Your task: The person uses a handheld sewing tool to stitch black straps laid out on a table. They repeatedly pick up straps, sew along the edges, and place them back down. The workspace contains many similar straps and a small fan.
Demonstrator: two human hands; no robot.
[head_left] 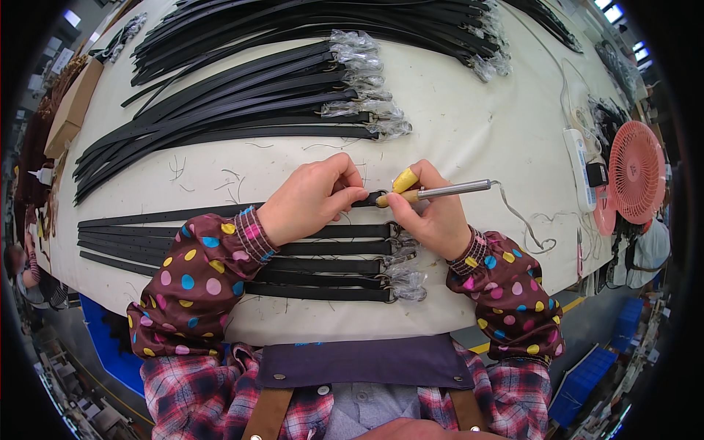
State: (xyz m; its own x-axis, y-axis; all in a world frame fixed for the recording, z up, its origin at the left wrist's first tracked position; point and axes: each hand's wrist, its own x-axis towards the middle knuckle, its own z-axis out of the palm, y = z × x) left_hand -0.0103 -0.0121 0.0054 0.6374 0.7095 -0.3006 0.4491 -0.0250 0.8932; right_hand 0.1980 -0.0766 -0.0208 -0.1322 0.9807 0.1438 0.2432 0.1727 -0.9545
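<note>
Several black belts lie side by side on the pale table in front of me, buckle ends to the right. My left hand [317, 196] is closed, its thumb and forefinger pinching at the buckle end of the farthest belt [374, 199] of this row. In my right hand [433, 220] is a pen-like corded tool [458, 188] with a metal barrel and a tan part between the fingers. The tool's tan end is close to the belt's buckle; its exact tip is hidden. Yellow tape [403, 180] wraps my right forefinger. Clear plastic wrap [407, 282] covers some nearer buckles.
Beyond my hands lies a pile of black belts [242, 110] with wrapped buckles, and a larger pile [315, 22] behind. A thin cord [513, 213] trails right. A pink fan [635, 172] and white power strip [579, 170] stand at the right edge. Loose threads [233, 183] dot the table.
</note>
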